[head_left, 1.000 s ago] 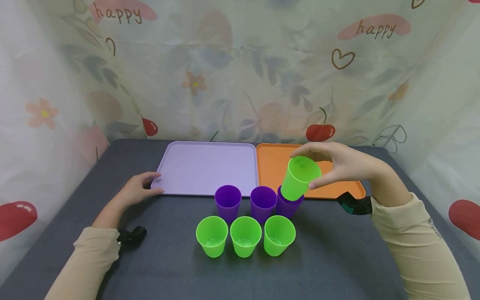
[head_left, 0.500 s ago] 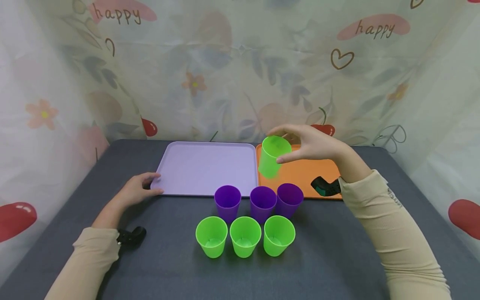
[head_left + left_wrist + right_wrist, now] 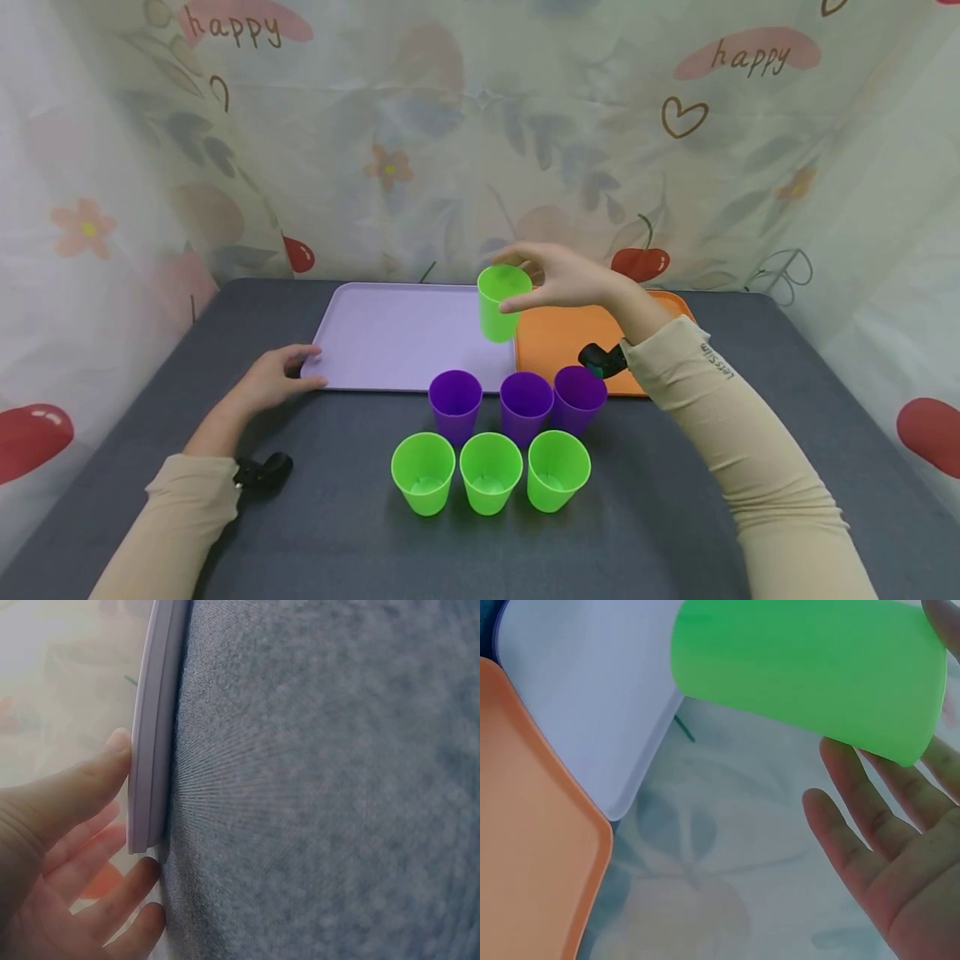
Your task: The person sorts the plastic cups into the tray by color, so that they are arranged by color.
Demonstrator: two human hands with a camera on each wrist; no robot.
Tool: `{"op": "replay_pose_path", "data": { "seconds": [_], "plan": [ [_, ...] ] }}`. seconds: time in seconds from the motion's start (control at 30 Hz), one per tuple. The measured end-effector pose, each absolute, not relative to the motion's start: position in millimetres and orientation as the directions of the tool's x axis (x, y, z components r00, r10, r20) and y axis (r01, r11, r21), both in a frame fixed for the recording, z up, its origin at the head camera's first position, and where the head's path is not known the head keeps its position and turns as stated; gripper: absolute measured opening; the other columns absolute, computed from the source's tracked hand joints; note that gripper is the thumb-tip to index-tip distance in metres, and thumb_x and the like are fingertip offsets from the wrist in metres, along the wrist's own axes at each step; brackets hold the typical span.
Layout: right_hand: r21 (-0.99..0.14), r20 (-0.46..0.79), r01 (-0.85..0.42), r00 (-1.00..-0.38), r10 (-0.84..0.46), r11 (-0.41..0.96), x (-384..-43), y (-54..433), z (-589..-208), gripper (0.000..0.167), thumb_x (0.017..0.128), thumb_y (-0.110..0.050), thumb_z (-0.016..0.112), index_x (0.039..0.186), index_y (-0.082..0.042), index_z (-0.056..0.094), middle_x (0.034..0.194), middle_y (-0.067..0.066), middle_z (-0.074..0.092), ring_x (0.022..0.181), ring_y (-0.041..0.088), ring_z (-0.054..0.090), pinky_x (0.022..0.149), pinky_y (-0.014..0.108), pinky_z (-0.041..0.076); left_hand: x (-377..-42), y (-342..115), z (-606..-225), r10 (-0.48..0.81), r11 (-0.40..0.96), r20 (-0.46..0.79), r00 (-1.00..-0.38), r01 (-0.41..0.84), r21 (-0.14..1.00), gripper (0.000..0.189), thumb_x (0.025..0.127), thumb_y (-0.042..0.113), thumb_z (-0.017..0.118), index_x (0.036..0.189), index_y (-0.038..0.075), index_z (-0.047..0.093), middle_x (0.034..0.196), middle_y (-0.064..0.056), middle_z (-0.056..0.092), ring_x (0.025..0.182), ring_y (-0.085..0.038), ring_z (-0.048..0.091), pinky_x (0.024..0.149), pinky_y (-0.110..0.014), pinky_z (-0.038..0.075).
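Observation:
My right hand [image 3: 558,275] holds a green cup [image 3: 498,304] by its rim, thumb on the near side and fingers behind. The cup hangs in the air, overlapping the right end of the lilac tray [image 3: 405,333] in the head view. In the right wrist view the green cup [image 3: 802,671] lies across the top, fingertips along its side. My left hand [image 3: 273,379] is at the lilac tray's near left corner. Its thumb [image 3: 112,754] touches the tray edge [image 3: 154,735] in the left wrist view, with the other fingers loosely spread beside the corner.
An orange tray [image 3: 558,342] adjoins the lilac one on the right. Three purple cups [image 3: 456,408] stand upright along the trays' front edge. Nearer, three green cups [image 3: 423,475] stand in a row on the grey table [image 3: 337,533]. A printed curtain [image 3: 480,167] hangs behind.
My right hand has carried the green cup left and away from me, from over the right purple cup, across the orange tray to the lilac tray's right end. The left hand has stayed still.

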State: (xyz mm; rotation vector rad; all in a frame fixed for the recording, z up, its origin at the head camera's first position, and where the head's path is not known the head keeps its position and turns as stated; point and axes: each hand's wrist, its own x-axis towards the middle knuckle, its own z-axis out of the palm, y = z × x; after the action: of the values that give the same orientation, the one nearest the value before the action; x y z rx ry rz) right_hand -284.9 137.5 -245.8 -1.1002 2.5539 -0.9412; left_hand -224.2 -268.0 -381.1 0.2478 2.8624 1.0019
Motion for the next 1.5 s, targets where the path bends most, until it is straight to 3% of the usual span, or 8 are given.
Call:
{"op": "replay_pose_path", "data": {
  "seconds": [0.2, 0.6, 0.9, 1.2, 1.5],
  "plan": [
    [-0.606, 0.017, -0.562, -0.717, -0.697, 0.563, -294.0, 114.6, -249.6, 0.065, 0.078, -0.026, 0.075, 0.134, -0.009, 0.047, 0.129, 0.008, 0.054, 0.112, 0.028, 0.06, 0.093, 0.037, 0.05, -224.3, -268.0, -380.1, 0.189, 0.769, -0.047, -0.981, 0.118, 0.628, 0.059, 0.083, 0.023, 0.07, 0.13, -0.006, 0.048, 0.135, -0.033, 0.045, 0.124, -0.048, 0.044, 0.103, -0.057, 0.035],
    [-0.574, -0.059, -0.569, -0.688, -0.723, 0.588, -306.8, 74.9, -249.3, 0.066, 0.078, -0.03, 0.074, 0.136, -0.013, 0.046, 0.137, 0.007, 0.049, 0.116, 0.026, 0.059, 0.093, 0.033, 0.049, -223.1, -266.5, -379.6, 0.183, 0.781, -0.053, -0.982, 0.112, 0.614, 0.058, 0.083, 0.023, 0.07, 0.129, -0.006, 0.049, 0.134, -0.033, 0.045, 0.124, -0.048, 0.045, 0.102, -0.057, 0.036],
    [-0.579, -0.081, -0.593, -0.641, -0.763, 0.559, -309.4, 49.3, -255.8, 0.069, 0.077, -0.029, 0.076, 0.135, -0.01, 0.046, 0.137, 0.008, 0.049, 0.118, 0.029, 0.057, 0.102, 0.038, 0.044, -223.2, -266.4, -378.7, 0.18, 0.783, -0.068, -0.981, 0.101, 0.613, 0.06, 0.083, 0.026, 0.07, 0.13, -0.005, 0.048, 0.135, -0.034, 0.044, 0.124, -0.048, 0.044, 0.102, -0.057, 0.036],
    [-0.565, -0.093, -0.629, -0.595, -0.798, 0.535, -304.9, 23.9, -262.0, 0.069, 0.077, -0.028, 0.077, 0.135, -0.008, 0.046, 0.138, 0.006, 0.05, 0.123, 0.022, 0.052, 0.101, 0.029, 0.043, -222.4, -265.8, -377.4, 0.177, 0.783, -0.075, -0.981, 0.094, 0.614, 0.06, 0.083, 0.028, 0.069, 0.13, -0.004, 0.048, 0.135, -0.034, 0.043, 0.124, -0.048, 0.044, 0.101, -0.058, 0.036],
    [-0.54, -0.119, -0.669, -0.54, -0.833, 0.511, -302.4, 7.7, -268.8, 0.069, 0.076, -0.026, 0.077, 0.135, -0.009, 0.047, 0.14, 0.007, 0.049, 0.127, 0.02, 0.047, 0.103, 0.029, 0.042, -223.6, -266.0, -379.2, 0.183, 0.776, -0.061, -0.981, 0.106, 0.621, 0.059, 0.083, 0.024, 0.07, 0.13, -0.005, 0.048, 0.135, -0.033, 0.044, 0.124, -0.048, 0.044, 0.102, -0.057, 0.036]
  ]
}}
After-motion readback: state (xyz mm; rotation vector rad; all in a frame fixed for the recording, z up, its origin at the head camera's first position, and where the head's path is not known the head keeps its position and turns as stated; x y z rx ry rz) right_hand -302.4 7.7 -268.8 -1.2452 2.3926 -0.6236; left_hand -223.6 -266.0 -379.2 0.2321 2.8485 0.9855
